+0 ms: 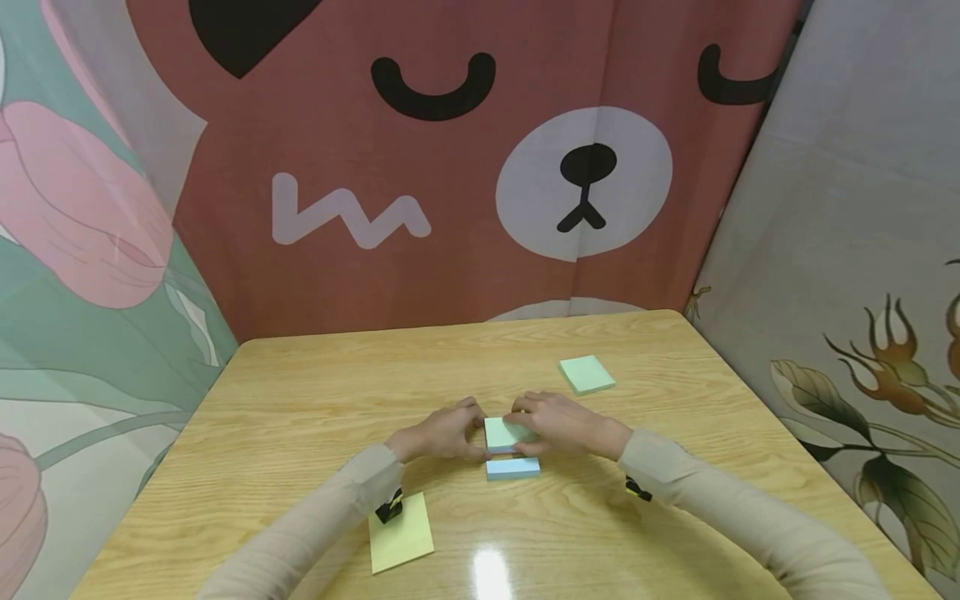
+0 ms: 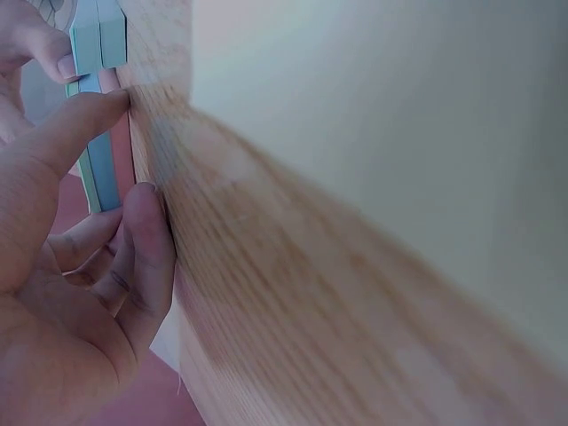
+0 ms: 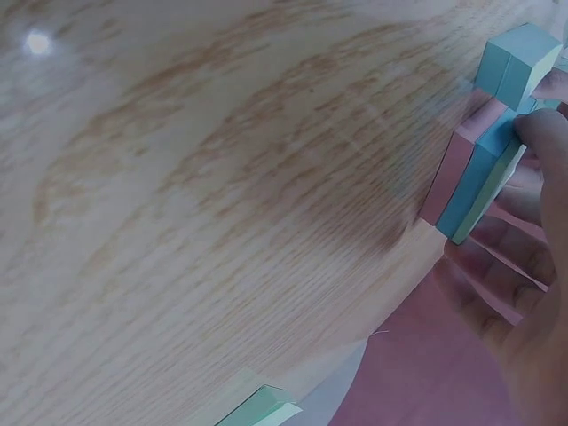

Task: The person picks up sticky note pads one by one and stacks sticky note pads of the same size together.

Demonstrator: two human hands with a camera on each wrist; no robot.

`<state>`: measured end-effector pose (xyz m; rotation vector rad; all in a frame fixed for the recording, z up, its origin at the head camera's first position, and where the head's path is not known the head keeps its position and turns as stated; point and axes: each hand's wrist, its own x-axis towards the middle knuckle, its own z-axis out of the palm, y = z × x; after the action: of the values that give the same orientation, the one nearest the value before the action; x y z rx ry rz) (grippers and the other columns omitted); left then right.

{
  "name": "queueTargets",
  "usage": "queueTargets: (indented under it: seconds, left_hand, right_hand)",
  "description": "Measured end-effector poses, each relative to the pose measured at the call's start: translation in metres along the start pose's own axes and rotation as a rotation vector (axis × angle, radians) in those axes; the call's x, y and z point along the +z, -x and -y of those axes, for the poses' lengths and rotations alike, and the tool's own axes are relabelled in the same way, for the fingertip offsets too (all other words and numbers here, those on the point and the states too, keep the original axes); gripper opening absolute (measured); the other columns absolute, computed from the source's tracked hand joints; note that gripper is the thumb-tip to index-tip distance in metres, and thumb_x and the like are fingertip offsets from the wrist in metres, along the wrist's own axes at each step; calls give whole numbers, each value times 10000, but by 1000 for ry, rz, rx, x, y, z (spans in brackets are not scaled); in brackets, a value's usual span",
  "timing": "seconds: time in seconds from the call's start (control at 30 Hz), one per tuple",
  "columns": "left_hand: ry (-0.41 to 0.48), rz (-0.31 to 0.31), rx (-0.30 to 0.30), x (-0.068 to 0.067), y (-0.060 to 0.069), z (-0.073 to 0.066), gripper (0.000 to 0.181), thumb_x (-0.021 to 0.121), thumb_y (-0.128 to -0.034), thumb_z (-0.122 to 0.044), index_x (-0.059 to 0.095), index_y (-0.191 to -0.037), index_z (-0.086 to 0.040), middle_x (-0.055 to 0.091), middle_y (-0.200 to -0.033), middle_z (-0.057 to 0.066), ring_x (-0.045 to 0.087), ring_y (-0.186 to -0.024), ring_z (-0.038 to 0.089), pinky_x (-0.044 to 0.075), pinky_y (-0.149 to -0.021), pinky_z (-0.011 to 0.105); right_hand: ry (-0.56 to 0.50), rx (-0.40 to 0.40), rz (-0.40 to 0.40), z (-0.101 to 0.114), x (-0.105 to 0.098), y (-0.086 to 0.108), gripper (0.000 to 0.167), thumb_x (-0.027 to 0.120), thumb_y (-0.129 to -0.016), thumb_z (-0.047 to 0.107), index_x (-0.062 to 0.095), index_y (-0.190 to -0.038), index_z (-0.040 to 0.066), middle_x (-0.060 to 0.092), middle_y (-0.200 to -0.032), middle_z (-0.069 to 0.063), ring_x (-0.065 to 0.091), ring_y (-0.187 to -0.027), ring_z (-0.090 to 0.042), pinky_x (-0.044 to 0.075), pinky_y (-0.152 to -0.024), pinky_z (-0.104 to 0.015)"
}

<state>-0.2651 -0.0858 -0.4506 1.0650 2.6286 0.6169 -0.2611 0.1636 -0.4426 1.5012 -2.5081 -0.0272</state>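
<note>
Both hands hold a layered stack of sticky-note pads (image 1: 504, 433) by its opposite sides. Its layers are pale green on top, blue in the middle and pink below, as the right wrist view shows (image 3: 469, 177). My left hand (image 1: 446, 432) (image 2: 71, 257) pinches the left side between thumb and fingers. At the right side, my right hand (image 1: 562, 425) (image 3: 532, 266) grips with thumb and curled fingers, partly over the green top. Just nearer to me lies a narrow light-blue block (image 1: 513, 468) (image 2: 99, 37) (image 3: 519, 64), with a seam along it.
A pale green pad (image 1: 587, 374) (image 3: 259, 408) lies farther back on the right of the wooden table (image 1: 315, 375). A yellow pad (image 1: 402, 535) lies at the front left, partly under the left forearm. Printed curtains (image 1: 450, 275) hang behind and beside the table.
</note>
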Motion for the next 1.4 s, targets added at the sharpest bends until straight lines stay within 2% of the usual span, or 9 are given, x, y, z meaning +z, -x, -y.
queueTargets:
  seconds: [0.13,0.47,0.67,0.83,1.4]
  left_hand:
    - [-7,-1,-1,0,0,0,549,761,-870,-405,594,-1212,-10,496,-1146,20,549,-930,134,495,-808,298]
    - [-12,-7,-3,1,-1,1,542,766,-863,-413,599,-1198,-21,502,-1141,14,563,-946,149,497,-813,305]
    - [-13,-11,-1,2,-1,3,555,766,-859,-430,598,-1205,-29,511,-1141,9,580,-984,171,500,-836,313]
    - [-9,-11,1,2,-1,3,549,768,-858,-430,601,-1200,-34,512,-1137,8,585,-994,181,502,-843,319]
    - [25,9,-31,3,-2,5,627,757,-863,-440,566,-1286,-18,510,-1164,30,575,-1018,189,500,-853,332]
  right_hand:
    - [-6,5,8,0,-1,0,427,663,-940,416,680,-1223,97,653,-1112,-27,617,-976,-175,530,-841,-343]
    - [-4,14,21,2,-3,-2,411,672,-934,407,680,-1212,104,664,-1090,-17,591,-921,-156,516,-763,-319]
    - [0,-1,-1,3,-3,-2,400,685,-926,395,687,-1187,92,668,-1066,-24,595,-902,-159,517,-746,-322]
    - [3,-6,-13,4,-4,-1,407,687,-927,406,691,-1181,87,671,-1059,-22,598,-904,-163,520,-755,-336]
    - [-12,24,31,2,-3,0,477,629,-955,471,666,-1234,86,668,-1114,-17,599,-973,-168,516,-825,-349]
